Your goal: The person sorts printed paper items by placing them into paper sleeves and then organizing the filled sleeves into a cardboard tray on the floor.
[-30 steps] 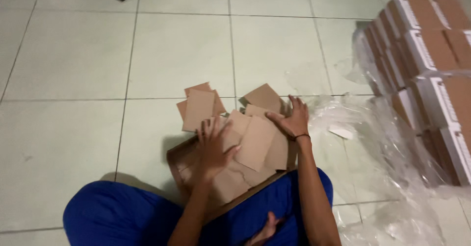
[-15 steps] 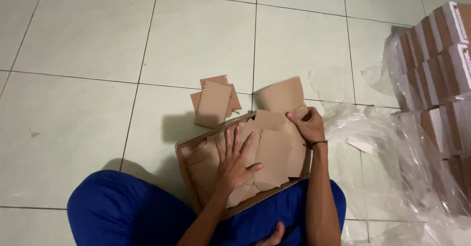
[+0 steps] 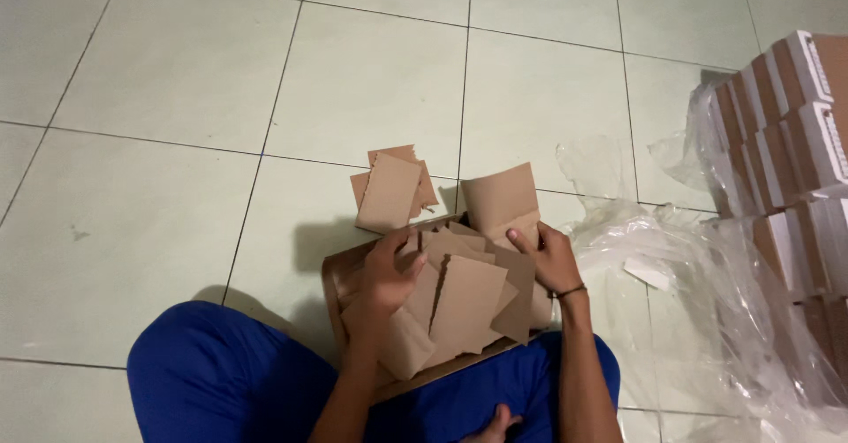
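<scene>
A shallow brown cardboard tray (image 3: pixel 336 282) rests on my lap, full of loose brown cardboard pieces (image 3: pixel 464 302). My left hand (image 3: pixel 386 271) lies on the pile at the tray's left side, its fingers curled around the edge of a piece. At the far right corner my right hand (image 3: pixel 548 256) grips an upright cardboard piece (image 3: pixel 501 197) that leans out of the tray. A small stack of cardboard pieces (image 3: pixel 389 191) lies on the tiled floor just beyond the tray.
Crumpled clear plastic wrap (image 3: pixel 707 293) spreads over the floor at my right. Stacked brown-and-white boxes (image 3: pixel 786 125) stand at the far right, partly in plastic. My legs in blue trousers (image 3: pixel 221 386) are crossed under the tray.
My left hand has slid up and left over the pile and curled its fingers. The right hand stays on the upright piece. The view has shifted slightly.
</scene>
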